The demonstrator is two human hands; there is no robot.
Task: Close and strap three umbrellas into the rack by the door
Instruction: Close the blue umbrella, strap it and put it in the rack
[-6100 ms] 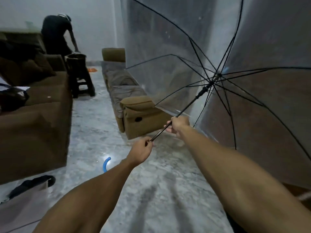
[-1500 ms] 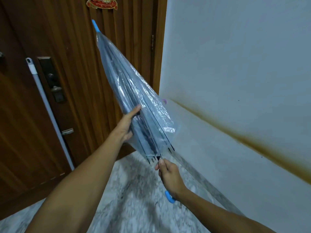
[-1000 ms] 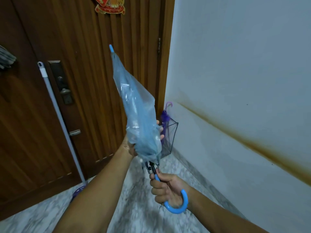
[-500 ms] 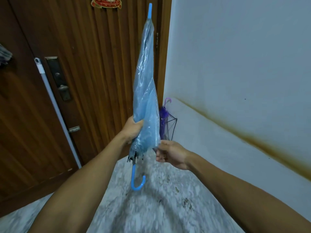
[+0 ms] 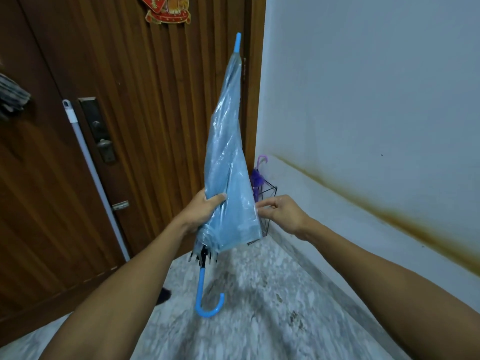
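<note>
Head view: a person's two bare arms reach forward in a corner between a wooden door [image 5: 155,105] and a pale wall [image 5: 363,87].
Umbrella: a folded clear blue umbrella [image 5: 228,178] is held nearly upright in front of the door edge, blue tip up, blue hook handle [image 5: 206,300] hanging down above the marble floor [image 5: 259,307].
Left hand: the left hand [image 5: 201,211] grips the lower part of the folded plastic, fingers and thumb curled round it.
Right hand: the right hand [image 5: 281,211] is at the umbrella's right edge, thumb and fingertips pinching the plastic there.
Rack: a black wire rack [image 5: 270,201] stands on the floor in the corner, behind the umbrella, with a purple umbrella [image 5: 258,178] standing in it.
Door side: a white pole [image 5: 96,178] leans against the door beside the lock plate [image 5: 100,131].
</note>
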